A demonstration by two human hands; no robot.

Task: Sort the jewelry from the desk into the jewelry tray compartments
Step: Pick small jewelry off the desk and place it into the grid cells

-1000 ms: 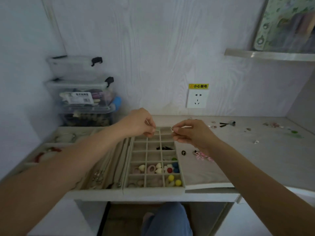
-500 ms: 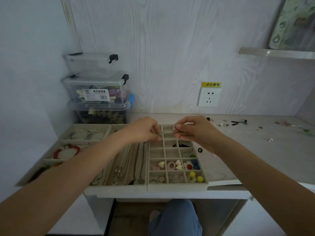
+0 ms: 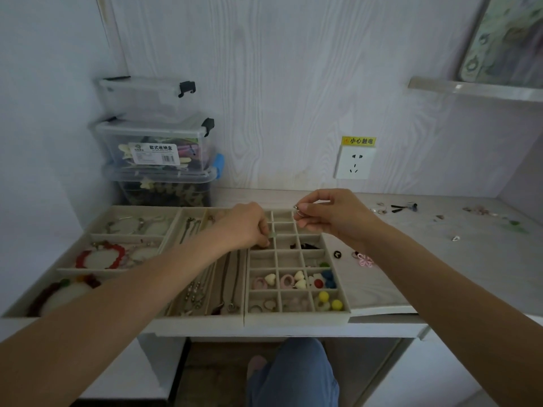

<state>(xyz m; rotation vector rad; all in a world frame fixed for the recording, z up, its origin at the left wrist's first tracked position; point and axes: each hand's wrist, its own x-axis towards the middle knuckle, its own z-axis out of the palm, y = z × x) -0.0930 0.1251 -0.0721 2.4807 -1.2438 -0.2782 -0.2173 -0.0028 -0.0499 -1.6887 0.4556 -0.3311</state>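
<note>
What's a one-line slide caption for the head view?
Left hand lowers a pale green piece into the grid tray; right hand pinches a small metal piece.

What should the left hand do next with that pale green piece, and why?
Probably lower it and let go: the left hand pinches a pale green piece just above the gridded tray, over its upper-left cells, some of which look empty.
</note>
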